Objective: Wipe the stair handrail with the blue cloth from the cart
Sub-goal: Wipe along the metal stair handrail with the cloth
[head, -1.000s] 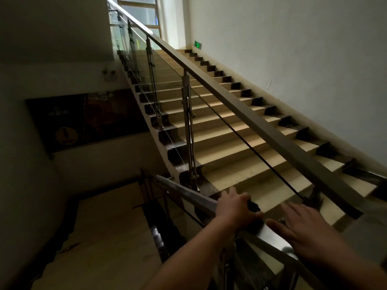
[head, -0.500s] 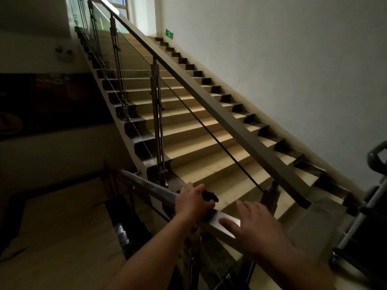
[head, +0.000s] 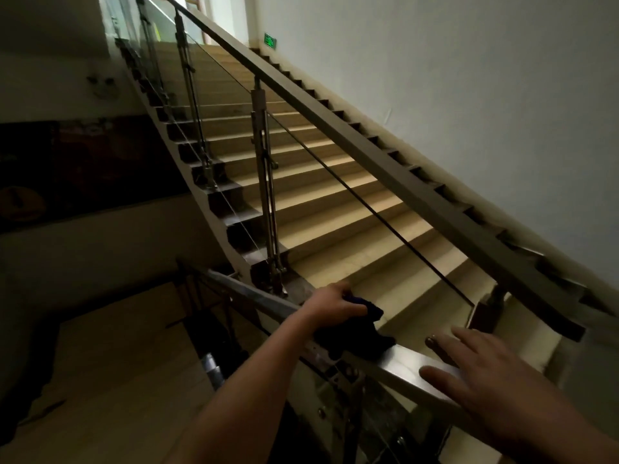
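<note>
- Down at far left, a lower landing [head: 110,380] lies dim below the railing.
- Next, a steel post [head: 264,182] stands at the edge of the tan stairs [head: 335,209].
- At centre, the left hand [head: 330,304] grasps the blue cloth [head: 363,336] — bunched and pressed onto the handrail [head: 395,361].
- Just right of it, the right hand [head: 495,373] is released, fingers straight and spread over the same rail, holding nothing.
- Farther up — a green sign [head: 270,40] on the white wall [head: 469,78].
</note>
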